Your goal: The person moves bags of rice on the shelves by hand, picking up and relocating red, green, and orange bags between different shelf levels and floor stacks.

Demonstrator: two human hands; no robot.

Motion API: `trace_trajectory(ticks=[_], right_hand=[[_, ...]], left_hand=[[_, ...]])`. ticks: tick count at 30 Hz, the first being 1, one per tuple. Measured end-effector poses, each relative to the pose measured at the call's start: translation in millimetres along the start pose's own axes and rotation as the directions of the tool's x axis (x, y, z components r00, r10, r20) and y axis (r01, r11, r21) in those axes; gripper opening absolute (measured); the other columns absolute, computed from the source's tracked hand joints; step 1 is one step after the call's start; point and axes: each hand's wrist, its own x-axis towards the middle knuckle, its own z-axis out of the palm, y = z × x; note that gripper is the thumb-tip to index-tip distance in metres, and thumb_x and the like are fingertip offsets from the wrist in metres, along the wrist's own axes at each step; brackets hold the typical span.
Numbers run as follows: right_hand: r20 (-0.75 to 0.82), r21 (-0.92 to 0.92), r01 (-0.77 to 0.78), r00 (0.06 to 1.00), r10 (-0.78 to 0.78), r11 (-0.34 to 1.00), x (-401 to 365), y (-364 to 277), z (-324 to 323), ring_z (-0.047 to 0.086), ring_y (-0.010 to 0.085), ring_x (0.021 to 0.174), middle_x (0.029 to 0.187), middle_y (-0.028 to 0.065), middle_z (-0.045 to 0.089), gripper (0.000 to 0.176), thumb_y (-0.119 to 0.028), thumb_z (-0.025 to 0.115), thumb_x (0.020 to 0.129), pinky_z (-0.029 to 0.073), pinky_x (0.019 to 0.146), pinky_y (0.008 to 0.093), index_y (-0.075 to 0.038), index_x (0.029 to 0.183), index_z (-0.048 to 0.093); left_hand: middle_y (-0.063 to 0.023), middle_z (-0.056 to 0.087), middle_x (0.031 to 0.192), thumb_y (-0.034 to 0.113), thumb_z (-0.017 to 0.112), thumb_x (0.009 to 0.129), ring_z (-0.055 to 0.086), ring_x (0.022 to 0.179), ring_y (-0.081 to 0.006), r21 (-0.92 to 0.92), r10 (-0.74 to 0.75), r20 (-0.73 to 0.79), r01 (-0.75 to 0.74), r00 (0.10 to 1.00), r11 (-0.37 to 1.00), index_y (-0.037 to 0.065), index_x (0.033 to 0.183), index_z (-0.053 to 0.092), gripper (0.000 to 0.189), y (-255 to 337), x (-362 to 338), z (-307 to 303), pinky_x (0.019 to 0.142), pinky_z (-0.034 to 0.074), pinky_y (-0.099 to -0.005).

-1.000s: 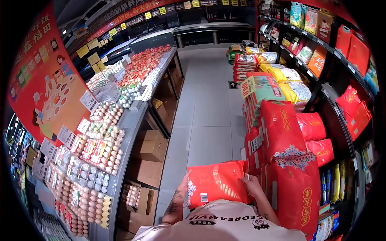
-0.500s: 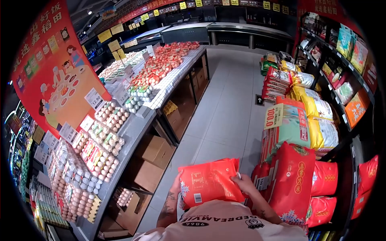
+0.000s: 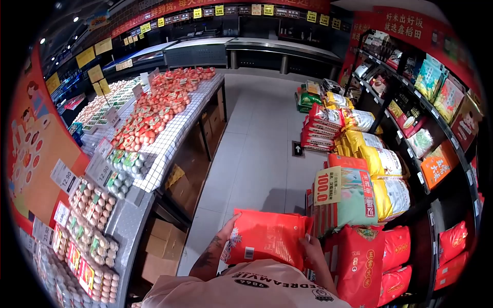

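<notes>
A shiny red rice bag (image 3: 267, 237) with a barcode and pale print is held in front of my shirt at the bottom middle. My left hand (image 3: 229, 227) is closed on its left edge, with part of the fingers hidden behind the bag. On the opposite side, my right hand (image 3: 311, 248) grips the right edge; a small white spot shows by the thumb. Just right of that hand stands a big red rice sack (image 3: 355, 262), and smaller red bags (image 3: 394, 247) are stacked beside it.
Egg cartons (image 3: 92, 205) cover a grey counter (image 3: 134, 215) on the left, beyond which lie red-labelled egg packs (image 3: 159, 105). A tiled aisle (image 3: 246, 133) runs ahead. Yellow sacks (image 3: 382, 161) and a green sack with a price card (image 3: 327, 186) line the right, below shelves (image 3: 411, 95).
My view has turned to the right, so the egg counter and sacks shift left. The red rice bag stays in both hands, its printed face a little differently angled.
</notes>
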Motion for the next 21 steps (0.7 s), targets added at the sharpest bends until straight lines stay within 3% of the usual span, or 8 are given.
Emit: trace_trajectory(ticks=[2,5,9,11,13,14,17,21], right_hand=[[-0.016,0.032,0.007,1.000,-0.007,0.999,23.6,-5.9,14.7,0.047,0.0091,0.049,0.062,-0.0003,0.052,0.019,-0.020,0.057,0.083,0.037,0.044,0.0253,0.000,0.083,0.058],[0.009,-0.004,-0.023,1.000,0.023,1.000,62.5,-23.1,22.8,0.049,0.0083,0.056,0.067,0.0000,0.055,0.020,-0.017,0.055,0.083,0.039,0.051,0.0252,0.002,0.085,0.058],[0.100,0.113,-0.066,0.993,0.055,0.991,115.7,-63.8,41.1,0.052,0.0092,0.059,0.069,0.0015,0.057,0.022,-0.016,0.054,0.083,0.041,0.053,0.0257,0.004,0.091,0.057],[0.157,0.007,-0.039,0.987,0.037,0.999,153.6,-75.6,43.4,0.048,0.0081,0.055,0.066,0.0001,0.052,0.015,-0.015,0.052,0.084,0.037,0.049,0.0250,0.000,0.084,0.054],[0.173,-0.079,-0.006,0.985,0.020,0.997,194.2,-87.7,49.6,0.041,0.0061,0.052,0.060,-0.0029,0.046,0.016,-0.015,0.050,0.086,0.031,0.045,0.0246,-0.006,0.073,0.049],[0.215,-0.112,-0.049,0.974,0.072,0.992,215.8,-97.9,50.2,0.041,0.0063,0.050,0.059,-0.0031,0.045,0.018,-0.018,0.051,0.087,0.032,0.045,0.0247,-0.005,0.075,0.051],[0.331,-0.131,0.077,0.943,-0.029,0.988,297.9,-114.5,54.5,0.042,0.0064,0.050,0.058,-0.0032,0.045,0.019,-0.020,0.053,0.087,0.032,0.044,0.0249,-0.004,0.077,0.053],[0.420,-0.164,0.052,0.907,0.022,0.985,381.4,-163.8,43.1,0.042,0.0060,0.049,0.059,-0.0017,0.047,0.026,-0.024,0.057,0.086,0.034,0.043,0.0263,-0.001,0.075,0.051]], left_hand=[[-0.0075,0.062,0.108,0.042,0.049,0.089,0.060,0.093,-0.0183,0.103,0.023,-0.038,-0.019,0.999,0.995,0.004,0.116,0.053,0.046,19.8,16.0,8.0,0.085,0.047,-0.0331],[-0.0067,0.062,0.108,0.043,0.047,0.090,0.060,0.093,-0.0177,0.107,0.015,-0.057,-0.009,0.998,0.994,0.005,0.117,0.053,0.047,41.4,48.4,-6.9,0.086,0.045,-0.0330],[-0.0086,0.062,0.109,0.045,0.050,0.088,0.060,0.092,-0.0194,-0.066,-0.034,-0.077,0.029,0.996,0.997,0.004,0.116,0.053,0.049,71.0,78.1,-22.8,0.085,0.047,-0.0339],[-0.0097,0.062,0.108,0.047,0.051,0.087,0.061,0.092,-0.0204,-0.140,-0.043,-0.114,0.026,0.993,0.990,0.003,0.115,0.054,0.052,86.3,98.1,-30.5,0.084,0.048,-0.0346],[-0.0102,0.062,0.108,0.048,0.053,0.086,0.061,0.092,-0.0211,-0.204,0.025,-0.139,-0.054,0.990,0.977,0.003,0.113,0.054,0.053,105.5,116.6,-28.5,0.084,0.049,-0.0351],[-0.0104,0.062,0.107,0.049,0.053,0.085,0.061,0.091,-0.0215,-0.230,0.056,-0.155,-0.091,0.986,0.969,0.003,0.113,0.054,0.054,112.5,124.4,-28.0,0.084,0.049,-0.0354],[-0.0104,0.062,0.106,0.049,0.054,0.085,0.061,0.092,-0.0215,-0.202,0.158,-0.228,-0.205,0.961,0.958,0.002,0.113,0.054,0.055,139.1,155.1,-22.6,0.084,0.049,-0.0357],[-0.0096,0.060,0.111,0.047,0.049,0.088,0.059,0.097,-0.0200,-0.117,0.366,-0.273,-0.409,0.890,0.905,0.002,0.117,0.051,0.053,167.5,209.0,1.2,0.088,0.046,-0.0345]])
